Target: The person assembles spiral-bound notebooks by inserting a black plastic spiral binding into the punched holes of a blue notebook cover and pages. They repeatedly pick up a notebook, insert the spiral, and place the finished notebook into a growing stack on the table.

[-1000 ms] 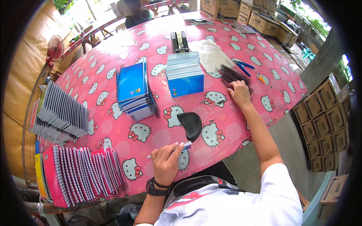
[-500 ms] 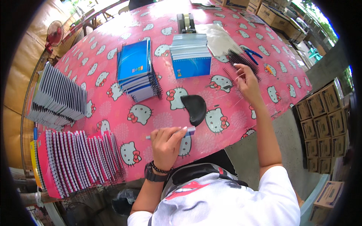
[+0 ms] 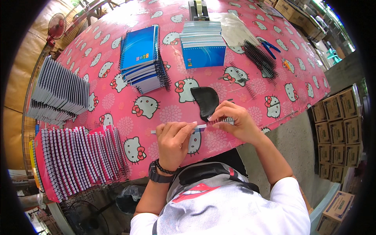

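Observation:
My left hand (image 3: 172, 140) is closed on a thin notebook (image 3: 200, 127), seen nearly edge-on near the table's front edge. In my right hand (image 3: 236, 121) a dark spiral binding coil (image 3: 224, 120) is pinched, its end close to the notebook's right end; whether it has entered the holes I cannot tell. Just beyond lies a black curved pad (image 3: 205, 102). Further off, unbound blue notebooks (image 3: 204, 58) stand in a block, beside a stack of spiral-bound blue notebooks (image 3: 139, 49). A heap of loose black coils (image 3: 260, 58) lies to the right.
Blue-handled pliers (image 3: 270, 47) lie beyond the coils, near a plastic sheet (image 3: 229, 29). A tape dispenser (image 3: 199, 11) stands at the back. Bound notebooks fill the left side: a grey-white stack (image 3: 58, 92) and a pink row (image 3: 78, 160). Cartons (image 3: 337, 133) are piled at right.
My right hand has come from the coil heap toward me and left, bringing a coil to the notebook's end. My left hand keeps its hold. The view has shifted slightly.

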Motion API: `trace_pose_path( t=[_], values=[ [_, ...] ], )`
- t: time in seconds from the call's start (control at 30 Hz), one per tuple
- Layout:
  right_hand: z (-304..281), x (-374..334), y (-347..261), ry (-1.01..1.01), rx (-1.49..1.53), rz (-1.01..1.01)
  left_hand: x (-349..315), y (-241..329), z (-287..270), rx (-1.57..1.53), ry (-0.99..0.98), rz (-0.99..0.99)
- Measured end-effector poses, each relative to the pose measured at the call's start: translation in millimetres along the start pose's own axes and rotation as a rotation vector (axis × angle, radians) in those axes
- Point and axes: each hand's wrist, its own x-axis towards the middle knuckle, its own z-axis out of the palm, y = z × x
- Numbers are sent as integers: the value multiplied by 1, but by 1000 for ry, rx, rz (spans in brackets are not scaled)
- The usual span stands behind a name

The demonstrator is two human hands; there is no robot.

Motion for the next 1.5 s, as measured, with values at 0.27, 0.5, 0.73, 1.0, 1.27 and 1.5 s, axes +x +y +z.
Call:
trace_pose_path(
  t=[0.27,0.5,0.73,1.0,1.27,1.5],
  values=[
    [0,1,3,-78,26,-46,-1,0,-1,-2,1,5],
    [0,-2,4,-190,-8,45,-3,1,-1,2,1,2],
    [6,-3,-10,-237,-60,92,3,15,-1,5,-120,-54],
    [-15,40,28,-175,-309,-122,-1,17,0,56,-175,3],
    [-11,60,45,-410,-610,-107,-2,17,-1,-22,-136,-37],
    [-24,30,38,-286,-233,122,-10,-3,-4,46,-84,13]
  ],
)
